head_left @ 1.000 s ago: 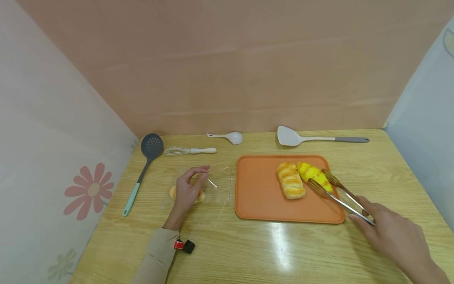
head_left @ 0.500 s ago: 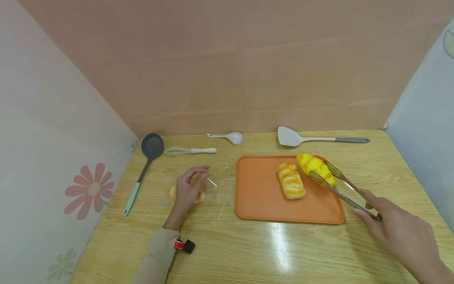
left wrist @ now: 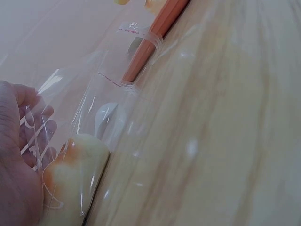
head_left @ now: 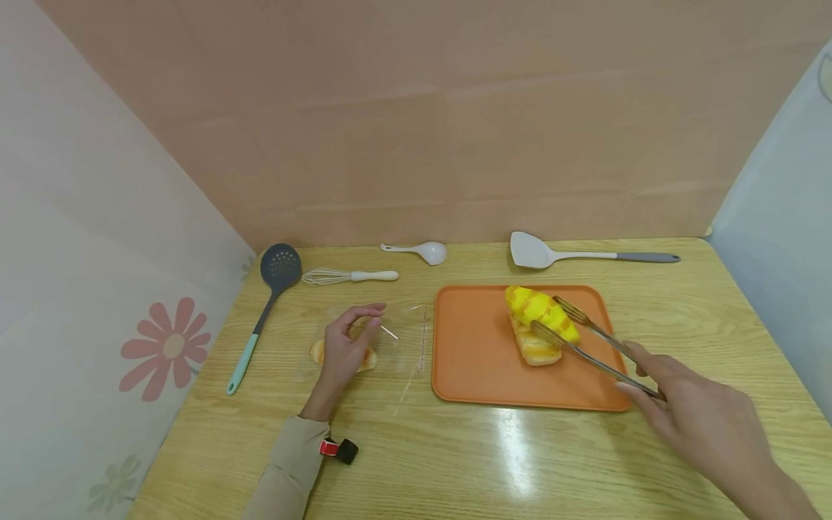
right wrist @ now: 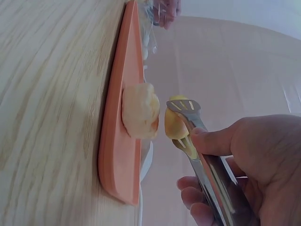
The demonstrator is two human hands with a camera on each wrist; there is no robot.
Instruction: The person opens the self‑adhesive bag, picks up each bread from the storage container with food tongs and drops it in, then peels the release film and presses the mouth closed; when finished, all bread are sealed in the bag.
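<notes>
My right hand point(head_left: 705, 412) grips metal tongs point(head_left: 601, 365). Between the tongs' slotted ends is a yellow bread roll point(head_left: 542, 314), held up off the tray as the right wrist view shows. Below it a golden-brown loaf point(right wrist: 138, 110) lies on the orange tray point(head_left: 474, 375); in the head view the roll partly covers it. My left hand point(head_left: 344, 350) pinches the film of a clear plastic bag point(left wrist: 61, 89), holding it raised on the tray's left side. Inside the bag sits another bread point(left wrist: 77, 169), partly behind the hand in the head view.
Along the back lie a dark slotted skimmer point(head_left: 281, 267) with a mint handle, a whisk point(head_left: 351, 276), a white spoon point(head_left: 429, 252) and a white spatula point(head_left: 533, 251) with a grey handle. Walls enclose the table point(head_left: 455, 462) at left, back and right.
The yellow roll was lifted in the tongs from the tray's right side and has moved left, over the golden loaf. My left hand and the bag have stayed in place.
</notes>
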